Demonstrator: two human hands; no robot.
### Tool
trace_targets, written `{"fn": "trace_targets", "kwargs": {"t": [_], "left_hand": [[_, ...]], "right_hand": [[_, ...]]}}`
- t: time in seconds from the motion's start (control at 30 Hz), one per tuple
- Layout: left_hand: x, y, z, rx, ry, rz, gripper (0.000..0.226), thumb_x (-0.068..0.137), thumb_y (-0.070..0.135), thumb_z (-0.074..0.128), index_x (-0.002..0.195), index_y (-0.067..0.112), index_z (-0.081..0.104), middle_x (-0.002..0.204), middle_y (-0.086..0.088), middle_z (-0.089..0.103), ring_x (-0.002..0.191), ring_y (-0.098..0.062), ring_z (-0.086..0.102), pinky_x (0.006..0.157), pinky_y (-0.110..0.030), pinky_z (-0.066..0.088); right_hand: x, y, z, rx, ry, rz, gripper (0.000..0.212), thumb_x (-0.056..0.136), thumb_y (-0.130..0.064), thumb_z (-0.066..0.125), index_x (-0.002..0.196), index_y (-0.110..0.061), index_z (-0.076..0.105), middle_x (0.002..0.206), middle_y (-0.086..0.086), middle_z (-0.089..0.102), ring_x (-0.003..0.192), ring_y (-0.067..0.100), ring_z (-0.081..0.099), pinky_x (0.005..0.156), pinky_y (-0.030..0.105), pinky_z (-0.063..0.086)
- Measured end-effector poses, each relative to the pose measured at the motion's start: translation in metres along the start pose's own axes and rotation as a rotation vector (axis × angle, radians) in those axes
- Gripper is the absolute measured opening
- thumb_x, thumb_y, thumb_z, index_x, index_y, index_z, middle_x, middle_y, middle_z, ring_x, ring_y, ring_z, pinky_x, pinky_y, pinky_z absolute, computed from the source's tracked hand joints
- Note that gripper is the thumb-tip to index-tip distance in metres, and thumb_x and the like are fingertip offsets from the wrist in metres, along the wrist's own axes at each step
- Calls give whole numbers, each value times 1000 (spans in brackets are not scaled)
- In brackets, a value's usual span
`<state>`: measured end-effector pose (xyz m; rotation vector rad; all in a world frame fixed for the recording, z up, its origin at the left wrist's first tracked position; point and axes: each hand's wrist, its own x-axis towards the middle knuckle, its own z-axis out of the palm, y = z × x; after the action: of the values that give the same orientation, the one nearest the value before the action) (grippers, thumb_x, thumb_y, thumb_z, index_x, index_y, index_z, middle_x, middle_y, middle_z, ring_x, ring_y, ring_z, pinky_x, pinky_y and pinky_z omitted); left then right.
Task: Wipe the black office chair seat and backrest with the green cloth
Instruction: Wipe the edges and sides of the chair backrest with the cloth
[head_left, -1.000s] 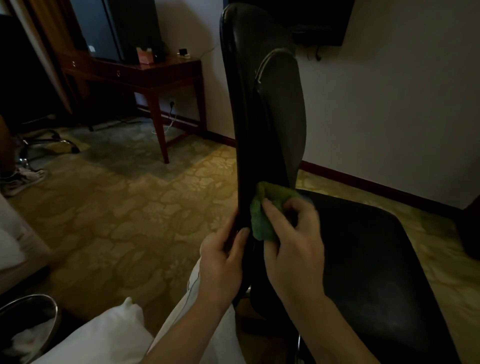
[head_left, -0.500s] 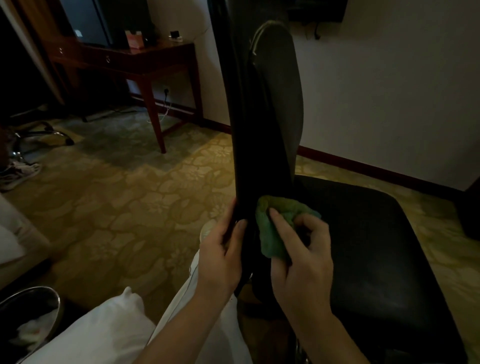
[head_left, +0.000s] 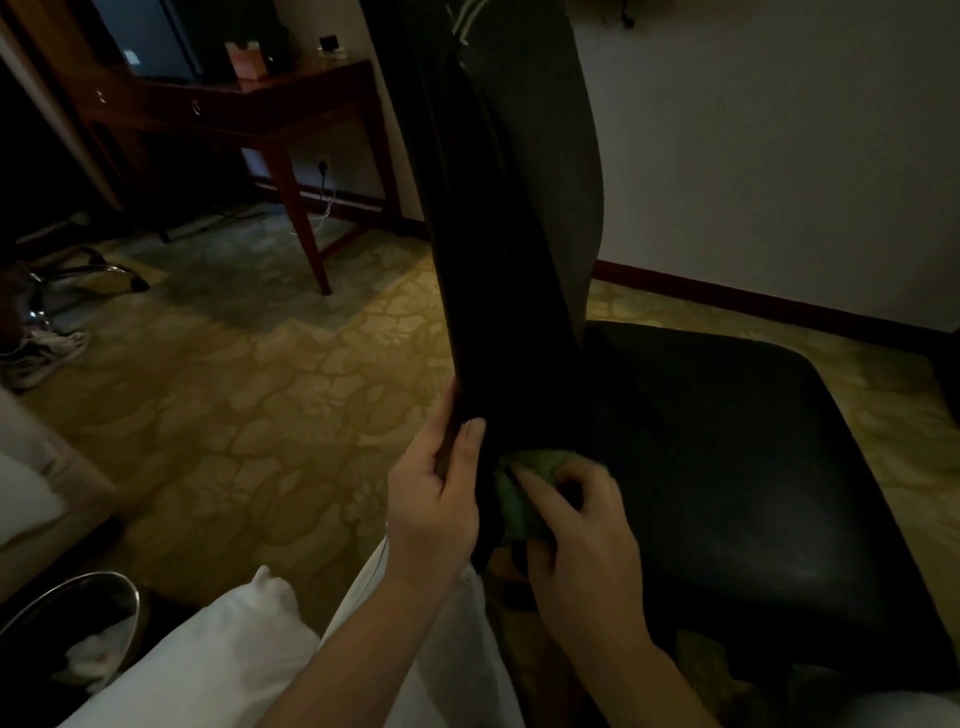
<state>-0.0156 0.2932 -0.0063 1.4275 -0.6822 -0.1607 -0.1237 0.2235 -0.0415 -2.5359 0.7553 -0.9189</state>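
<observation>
The black office chair stands side-on before me, its tall backrest (head_left: 498, 218) rising out of the top of the view and its seat (head_left: 737, 467) spreading to the right. My left hand (head_left: 434, 499) grips the backrest's near edge low down, thumb on the inner face. My right hand (head_left: 582, 540) holds the crumpled green cloth (head_left: 519, 488) and presses it against the bottom of the backrest where it meets the seat. Most of the cloth is hidden under my fingers.
A wooden desk (head_left: 244, 109) with a pink box stands against the far wall. Patterned carpet (head_left: 234, 415) covers the floor. A metal bin (head_left: 67, 629) sits at the lower left beside a white pillow (head_left: 218, 660). A shoe (head_left: 41, 353) and another chair's base lie at left.
My right hand has slid the green cloth down the backrest toward the seat joint. My left hand has kept its grip on the backrest's edge. The view has moved closer.
</observation>
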Motion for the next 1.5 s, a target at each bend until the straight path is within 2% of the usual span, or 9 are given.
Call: {"fn": "trace_targets", "kwargs": {"t": [0.2,0.4,0.57,0.77,0.87,0.97,1.1,1.3,1.5], "left_hand": [[0,-4,-1,-21,15,-10,41,100,31,51,140,36,47,137,15,60,129,-6,55,104,-32,50],[0,-2,1,24,37,6,41,93,33,50,132,45,46,126,41,55,127,7,51,101,-13,44],[0,-5,2,60,48,5,42,95,33,49,136,40,45,132,29,56,128,7,50,104,-15,43],[-1,-8,2,52,47,-12,46,101,33,48,147,25,47,139,15,58,130,-3,53,105,-30,48],[-2,-5,4,65,46,-10,45,98,33,47,143,31,49,130,27,61,124,2,56,98,-17,48],[-1,0,5,93,64,3,40,96,34,47,135,42,44,120,46,55,121,15,51,94,-5,41],[0,-4,4,93,65,13,43,96,34,49,139,37,44,128,36,55,127,11,49,102,-10,41],[-1,-7,2,57,48,11,50,97,33,49,146,23,47,138,15,59,129,1,52,106,-23,45],[-1,1,2,45,34,-18,41,95,36,48,134,47,43,125,40,56,125,10,51,98,-12,45]], "right_hand": [[38,-31,-42,162,235,-54,42,97,-36,41,132,-21,59,127,7,43,112,16,50,86,22,48],[29,-20,-3,-15,200,-72,36,91,-22,45,119,-13,65,109,12,51,94,24,50,67,35,54],[15,-12,-1,-104,94,-24,45,76,-16,62,120,-18,65,108,8,48,91,23,50,62,33,53],[32,-28,-35,102,250,-23,40,94,-27,44,129,-20,61,122,7,45,105,18,51,78,23,49],[38,-29,-26,112,233,-56,39,95,-28,43,129,-17,61,121,10,47,105,20,52,77,26,51],[24,-13,3,-34,161,-77,34,88,-19,53,119,-15,65,109,12,53,92,24,51,67,35,53],[-1,3,19,-95,16,1,49,68,-11,77,117,-16,68,107,9,55,89,23,53,63,30,51],[16,-13,-16,76,216,-29,38,92,-27,45,124,-18,65,119,8,47,104,21,52,79,27,51],[34,-19,-11,-45,227,-76,35,96,-24,44,121,-15,66,112,14,53,96,25,53,72,33,52]]}}
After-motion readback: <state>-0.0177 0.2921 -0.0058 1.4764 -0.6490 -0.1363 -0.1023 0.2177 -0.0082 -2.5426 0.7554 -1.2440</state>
